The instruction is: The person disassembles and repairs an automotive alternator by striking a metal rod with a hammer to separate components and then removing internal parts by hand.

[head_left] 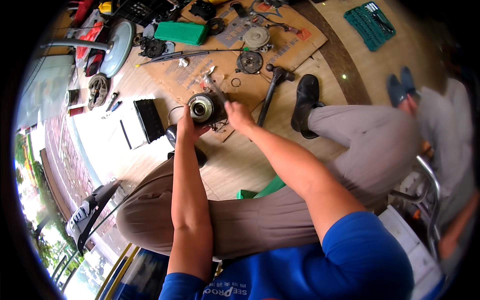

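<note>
My left hand (187, 125) is closed around the side of a round metal, pulley-like part (201, 109), which has silvery rings and a hollow centre. My right hand (240, 117) grips a short tool with a grey shaft (218, 91). That tool is smeared by motion and its far end, over the cardboard (175, 80), is too blurred to name for certain. Just right of my right hand lies a dark hammer (272, 90) with its head away from me. A thin black wire loops beside my left wrist.
Beyond my hands, the cardboard holds a green case (181, 33), a black disc (249, 62), a round metal cover (256, 37) and a wiper-like rod (175, 56). A black tray (149, 120) lies left. An open green tool set (370, 25) and another person's feet (402, 85) are right.
</note>
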Demonstrator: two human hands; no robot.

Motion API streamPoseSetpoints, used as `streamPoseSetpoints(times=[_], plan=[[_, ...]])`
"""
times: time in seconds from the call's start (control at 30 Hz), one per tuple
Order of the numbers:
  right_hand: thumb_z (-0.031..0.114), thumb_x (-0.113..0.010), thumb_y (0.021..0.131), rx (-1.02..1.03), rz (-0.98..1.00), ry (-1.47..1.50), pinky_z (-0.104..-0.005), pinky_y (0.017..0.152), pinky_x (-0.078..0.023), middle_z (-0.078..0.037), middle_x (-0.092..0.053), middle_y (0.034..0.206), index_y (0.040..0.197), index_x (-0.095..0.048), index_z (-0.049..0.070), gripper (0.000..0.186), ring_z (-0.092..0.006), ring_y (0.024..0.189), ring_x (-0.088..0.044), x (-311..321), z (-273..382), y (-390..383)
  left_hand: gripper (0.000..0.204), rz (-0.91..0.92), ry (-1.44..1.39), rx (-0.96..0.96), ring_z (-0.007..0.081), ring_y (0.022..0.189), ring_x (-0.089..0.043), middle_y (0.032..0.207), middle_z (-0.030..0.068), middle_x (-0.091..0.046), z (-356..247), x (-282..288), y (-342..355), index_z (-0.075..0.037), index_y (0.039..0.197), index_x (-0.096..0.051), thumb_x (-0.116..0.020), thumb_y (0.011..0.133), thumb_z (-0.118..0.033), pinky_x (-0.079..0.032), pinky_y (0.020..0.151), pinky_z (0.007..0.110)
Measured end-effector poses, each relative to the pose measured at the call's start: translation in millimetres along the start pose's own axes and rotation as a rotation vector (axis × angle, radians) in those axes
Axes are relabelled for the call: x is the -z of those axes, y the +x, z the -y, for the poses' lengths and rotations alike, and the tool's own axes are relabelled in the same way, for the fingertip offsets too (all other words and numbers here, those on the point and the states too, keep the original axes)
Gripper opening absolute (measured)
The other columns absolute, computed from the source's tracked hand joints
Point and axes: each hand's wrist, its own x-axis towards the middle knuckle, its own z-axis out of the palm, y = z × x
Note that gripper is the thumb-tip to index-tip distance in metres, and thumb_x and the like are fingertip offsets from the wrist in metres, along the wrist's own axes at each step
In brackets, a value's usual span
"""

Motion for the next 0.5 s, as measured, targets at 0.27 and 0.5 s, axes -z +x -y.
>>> streamPoseSetpoints(times=[0.27,0.5], plan=[[0.039,-0.041,0.103,-0.081,-0.182,-0.022,-0.0542,0.081,-0.049,-0.030,-0.065,0.086,0.084,-0.065,-0.004,0.053,-0.0486,0.086,-0.063,0.3,0.3,-3.3,0.070,-0.215,0.491,-0.185,0.0271,0.094,-0.065,0.119,0.0153,-0.063,-17.7,3.1,3.8,0.001,0.131,-0.056,-0.057,0.095,-0.059,-0.055,0.075,0.045],[0.041,-0.040,0.104,-0.083,-0.225,0.061,-0.0526,0.078,-0.049,-0.029,-0.065,0.084,0.082,-0.065,-0.003,0.055,-0.0473,0.085,-0.063,-5.0,6.0,-8.8,0.049,-0.132,0.226,-0.094,0.0300,0.091,-0.070,0.109,0.0174,-0.068,-8.2,11.3,16.7,0.004,0.123,-0.058,-0.056,0.101,-0.040,-0.060,0.072,0.048]])
